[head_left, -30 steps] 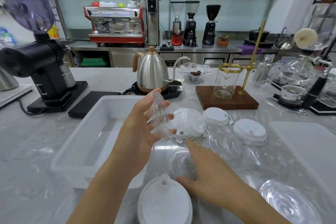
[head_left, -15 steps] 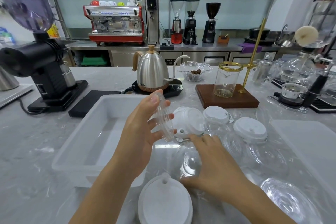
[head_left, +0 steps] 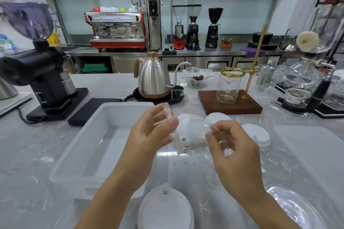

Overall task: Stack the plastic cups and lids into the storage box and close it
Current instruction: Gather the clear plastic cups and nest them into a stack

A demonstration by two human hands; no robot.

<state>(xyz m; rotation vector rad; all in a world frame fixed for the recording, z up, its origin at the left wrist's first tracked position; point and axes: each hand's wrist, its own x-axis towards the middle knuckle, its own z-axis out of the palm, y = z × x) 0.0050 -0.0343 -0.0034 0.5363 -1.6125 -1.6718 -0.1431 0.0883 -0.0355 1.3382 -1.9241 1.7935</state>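
While the left hand [head_left: 149, 135] is raised over the worktop [head_left: 33, 154], its thumb and fingers are curled round a small stack of clear lids [head_left: 172, 128], held on edge so that only the thin rims show. Just to its right the right hand [head_left: 234, 152] is lifted too, fingers bent and pinching another clear lid [head_left: 219, 135], which is hard to make out against the skin. Between the two hands there is a short gap, and the two clear pieces do not touch.

Left of both hands lies the white storage box [head_left: 81, 147], open at the top, with nothing visible on its floor. Its flat translucent cover [head_left: 320, 154] rests on the worktop at the far right, well apart from the box. Beyond the hands sit white lids: a tilted pile [head_left: 191, 130] just behind the left hand's stack, one [head_left: 217, 118] further back and another pile [head_left: 258, 135] to the right. Nearest the camera lies a stack of white lids [head_left: 165, 208] with a small hole near its far edge. Clear lids [head_left: 296, 208] lie at the lower right, blurred into the marble.

Further back stand a steel kettle [head_left: 153, 78] on its black base, a black grinder [head_left: 35, 69] at the left, and a glass jug [head_left: 229, 87] on a wooden stand.
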